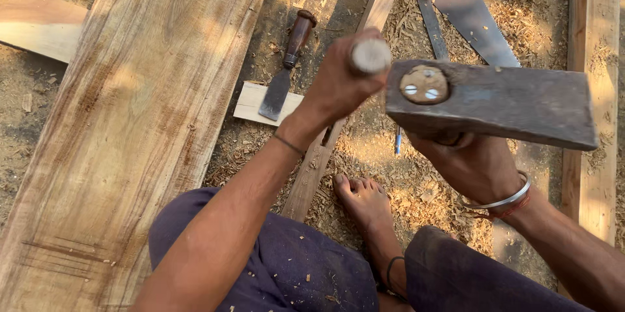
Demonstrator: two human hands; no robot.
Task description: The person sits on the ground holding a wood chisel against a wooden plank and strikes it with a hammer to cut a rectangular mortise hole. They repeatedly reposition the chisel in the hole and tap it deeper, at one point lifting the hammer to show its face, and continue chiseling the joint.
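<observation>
Centre frame: left hand (338,84), fingers wrapped around a pale round wooden handle (370,56). Right hand (472,165), fingers closed on the shaft beneath a dark rectangular wooden mallet head (491,103), centre right. A brown-handled chisel (286,68) lies upper centre on sawdust.

Sawdust-strewn dirt ground (390,175) lies in dappled sunlight. A broad plank (130,123) runs from seven towards twelve o'clock; another board (596,90) stands at three.
</observation>
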